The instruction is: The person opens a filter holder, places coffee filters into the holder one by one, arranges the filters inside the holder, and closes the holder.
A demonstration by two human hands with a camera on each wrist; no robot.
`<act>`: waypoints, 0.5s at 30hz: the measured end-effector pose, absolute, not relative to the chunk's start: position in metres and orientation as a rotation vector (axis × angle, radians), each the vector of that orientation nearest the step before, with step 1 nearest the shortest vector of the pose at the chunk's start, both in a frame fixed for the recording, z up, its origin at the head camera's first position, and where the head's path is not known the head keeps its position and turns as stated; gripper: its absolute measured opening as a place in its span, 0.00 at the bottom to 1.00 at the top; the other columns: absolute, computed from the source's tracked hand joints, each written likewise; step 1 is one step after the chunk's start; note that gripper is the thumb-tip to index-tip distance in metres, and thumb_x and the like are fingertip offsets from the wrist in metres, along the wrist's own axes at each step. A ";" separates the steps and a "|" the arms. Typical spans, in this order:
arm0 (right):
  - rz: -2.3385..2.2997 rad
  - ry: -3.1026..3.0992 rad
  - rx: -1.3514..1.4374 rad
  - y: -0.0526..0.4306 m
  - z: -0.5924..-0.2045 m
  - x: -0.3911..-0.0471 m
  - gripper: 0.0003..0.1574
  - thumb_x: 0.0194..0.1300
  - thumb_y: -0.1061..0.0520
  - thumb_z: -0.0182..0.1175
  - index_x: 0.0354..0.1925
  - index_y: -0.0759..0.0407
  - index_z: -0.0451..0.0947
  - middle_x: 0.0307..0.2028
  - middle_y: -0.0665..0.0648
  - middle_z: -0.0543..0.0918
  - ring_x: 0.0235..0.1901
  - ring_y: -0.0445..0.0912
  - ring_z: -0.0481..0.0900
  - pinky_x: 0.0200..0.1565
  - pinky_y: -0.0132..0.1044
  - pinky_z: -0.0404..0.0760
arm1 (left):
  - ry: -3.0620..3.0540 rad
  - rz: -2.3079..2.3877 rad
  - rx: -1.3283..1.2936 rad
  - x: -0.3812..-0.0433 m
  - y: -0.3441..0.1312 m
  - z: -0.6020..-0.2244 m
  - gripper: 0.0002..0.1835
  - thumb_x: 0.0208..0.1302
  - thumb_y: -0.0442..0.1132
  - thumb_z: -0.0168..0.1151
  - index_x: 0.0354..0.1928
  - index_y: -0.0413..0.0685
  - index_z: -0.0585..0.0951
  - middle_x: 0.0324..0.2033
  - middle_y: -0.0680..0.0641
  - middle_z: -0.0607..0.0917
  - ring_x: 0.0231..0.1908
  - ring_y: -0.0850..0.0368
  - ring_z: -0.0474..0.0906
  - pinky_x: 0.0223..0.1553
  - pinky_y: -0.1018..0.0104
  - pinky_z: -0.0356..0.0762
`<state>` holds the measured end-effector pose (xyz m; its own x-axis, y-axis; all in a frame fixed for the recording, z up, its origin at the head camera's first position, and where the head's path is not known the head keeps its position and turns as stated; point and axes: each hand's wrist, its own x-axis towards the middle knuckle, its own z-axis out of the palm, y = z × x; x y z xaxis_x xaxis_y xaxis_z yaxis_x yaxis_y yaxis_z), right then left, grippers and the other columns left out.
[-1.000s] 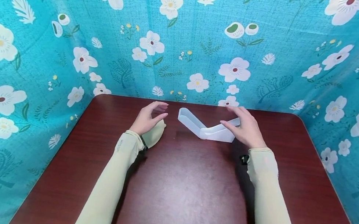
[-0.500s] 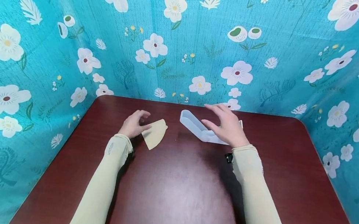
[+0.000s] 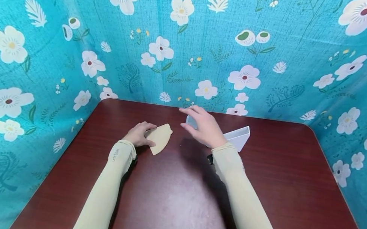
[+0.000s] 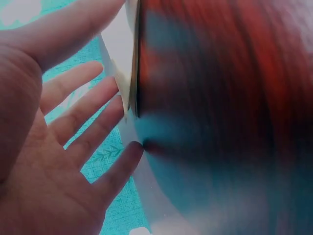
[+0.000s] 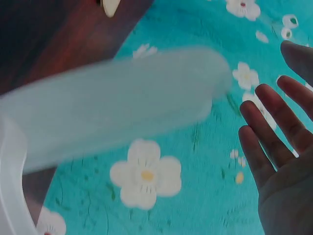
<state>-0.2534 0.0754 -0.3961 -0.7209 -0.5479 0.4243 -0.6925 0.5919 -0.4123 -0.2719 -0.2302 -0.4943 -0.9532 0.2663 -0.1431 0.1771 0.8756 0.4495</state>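
A cream fan-shaped flat piece (image 3: pixel 159 139) with a small tab on its curved side lies on the table, left of centre. My left hand (image 3: pixel 138 134) is at its left side, thumb at the near edge. In the left wrist view the piece (image 4: pixel 128 54) appears almost edge-on, with straight, spread fingers (image 4: pixel 98 107) close beside it. My right hand (image 3: pixel 204 127) reaches over the opened hinged case and holds nothing. Behind its wrist shows the case's white half (image 3: pixel 238 137); the hand covers most of the translucent half, which in the right wrist view (image 5: pixel 122 98) stretches toward relaxed fingers.
The dark red-brown table (image 3: pixel 163 203) ends at the back against a turquoise floral curtain (image 3: pixel 183 54), which also hangs along both sides. A small black device (image 3: pixel 210 159) sits under the right wrist.
My right hand has swept left across the case, uncovering its white half. The left hand has shifted slightly left and down, around the side of the cream piece. The case lies about where it was.
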 end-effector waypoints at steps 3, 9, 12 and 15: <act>0.785 -2.566 1.076 0.059 -0.400 -0.254 0.31 0.69 0.50 0.69 0.68 0.49 0.77 0.58 0.53 0.82 0.58 0.49 0.80 0.61 0.47 0.80 | 2.861 0.682 0.327 -0.272 -0.229 -0.493 0.44 0.52 0.45 0.83 0.72 0.49 0.74 0.59 0.40 0.79 0.60 0.42 0.74 0.60 0.45 0.75; 0.697 -2.580 1.181 0.038 -0.406 -0.254 0.29 0.70 0.53 0.67 0.68 0.50 0.78 0.57 0.53 0.82 0.57 0.48 0.81 0.61 0.45 0.79 | 2.921 0.762 0.339 -0.271 -0.227 -0.494 0.42 0.48 0.41 0.85 0.68 0.49 0.78 0.55 0.41 0.80 0.55 0.42 0.79 0.59 0.45 0.76; 0.689 -2.592 1.197 0.033 -0.411 -0.255 0.29 0.71 0.53 0.67 0.68 0.51 0.78 0.56 0.54 0.83 0.55 0.49 0.81 0.59 0.45 0.80 | 2.966 0.783 0.360 -0.271 -0.226 -0.497 0.35 0.50 0.35 0.83 0.63 0.49 0.82 0.52 0.42 0.82 0.51 0.44 0.81 0.55 0.47 0.78; 0.699 -2.598 1.194 0.031 -0.416 -0.255 0.28 0.71 0.52 0.67 0.67 0.51 0.78 0.55 0.54 0.83 0.55 0.48 0.81 0.57 0.44 0.80 | 3.001 0.811 0.369 -0.270 -0.226 -0.497 0.24 0.58 0.30 0.75 0.58 0.47 0.84 0.49 0.42 0.85 0.48 0.44 0.83 0.52 0.47 0.80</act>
<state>-0.2551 0.0312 -0.4160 -0.6547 -0.6623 0.3643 -0.7557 0.5626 -0.3353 -0.2695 -0.2263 -0.4973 -0.9721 0.2291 0.0506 0.2234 0.8378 0.4981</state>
